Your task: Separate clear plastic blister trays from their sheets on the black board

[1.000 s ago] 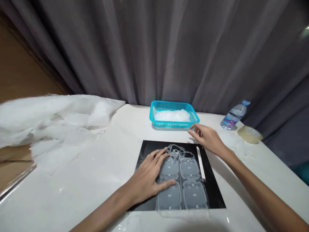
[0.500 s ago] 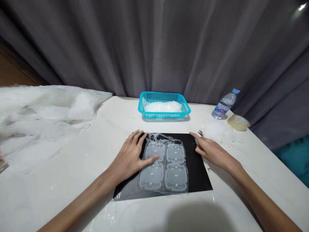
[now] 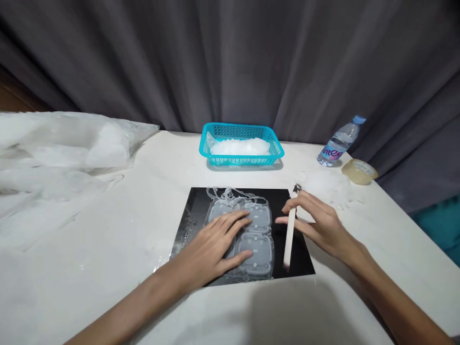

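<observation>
My left hand [image 3: 219, 242] lies palm down, fingers spread, on a clear plastic sheet with several rounded-square moulded panels [image 3: 256, 251]. It covers part of the left-hand panels. Loose clear strips [image 3: 230, 195] curl along the sheet's far edge. All this rests on a black board [image 3: 187, 225]. Over the board's right side, my right hand [image 3: 316, 220] has its thumb and fingers closed around a slim white tool with a dark metal tip [image 3: 290, 239]. The tip points away from me; the tool's exact kind is unclear.
A turquoise basket [image 3: 240, 160] holding white fluffy material [image 3: 240, 146] stands behind the board. Right of it are a water bottle [image 3: 338, 143], a yellowish round tub [image 3: 359, 172] and white fluff [image 3: 327, 187]. A large clear bag of white stuffing [image 3: 72, 143] lies at left.
My left hand has moved right and nearer, onto the panels. My right hand has picked up the white tool from beyond the board's right corner and tilted it upright over the board.
</observation>
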### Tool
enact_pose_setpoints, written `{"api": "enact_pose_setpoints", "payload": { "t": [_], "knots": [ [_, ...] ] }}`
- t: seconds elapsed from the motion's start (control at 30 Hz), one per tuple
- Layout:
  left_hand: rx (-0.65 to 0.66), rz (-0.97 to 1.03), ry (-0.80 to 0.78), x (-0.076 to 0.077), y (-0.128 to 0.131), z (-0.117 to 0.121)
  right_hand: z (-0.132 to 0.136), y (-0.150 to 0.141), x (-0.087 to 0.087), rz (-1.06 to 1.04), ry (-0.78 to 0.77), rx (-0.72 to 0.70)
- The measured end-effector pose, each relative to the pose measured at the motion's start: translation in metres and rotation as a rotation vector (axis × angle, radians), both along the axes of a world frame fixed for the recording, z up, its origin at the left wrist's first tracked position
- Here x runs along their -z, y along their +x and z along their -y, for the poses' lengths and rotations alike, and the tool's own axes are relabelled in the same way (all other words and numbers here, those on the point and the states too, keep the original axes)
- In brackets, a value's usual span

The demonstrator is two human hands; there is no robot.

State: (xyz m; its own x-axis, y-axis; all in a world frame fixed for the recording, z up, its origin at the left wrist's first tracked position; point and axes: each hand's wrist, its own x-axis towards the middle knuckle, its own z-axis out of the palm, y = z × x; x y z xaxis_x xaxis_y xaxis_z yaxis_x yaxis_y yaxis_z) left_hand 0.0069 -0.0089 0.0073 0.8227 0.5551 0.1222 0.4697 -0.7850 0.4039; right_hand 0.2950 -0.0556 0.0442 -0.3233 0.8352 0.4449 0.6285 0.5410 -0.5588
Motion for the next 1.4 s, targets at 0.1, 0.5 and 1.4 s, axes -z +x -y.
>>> {"api": "enact_pose_setpoints", "payload": {
  "t": [0.1, 0.5, 1.4],
  "knots": [
    [-0.066, -0.033, 0.006, 0.005, -0.003, 0.003, 0.002, -0.008, 0.006, 0.003, -0.155, -0.015],
    [-0.131, 0.071, 0.008, -0.003, 0.001, -0.007, 0.003, -0.023, 0.016, -0.136, -0.384, -0.194],
    [-0.106, 0.077, -0.010, 0.007, 0.007, -0.006, -0.001, -0.023, 0.019, 0.056, -0.281, -0.294]
  ]
}}
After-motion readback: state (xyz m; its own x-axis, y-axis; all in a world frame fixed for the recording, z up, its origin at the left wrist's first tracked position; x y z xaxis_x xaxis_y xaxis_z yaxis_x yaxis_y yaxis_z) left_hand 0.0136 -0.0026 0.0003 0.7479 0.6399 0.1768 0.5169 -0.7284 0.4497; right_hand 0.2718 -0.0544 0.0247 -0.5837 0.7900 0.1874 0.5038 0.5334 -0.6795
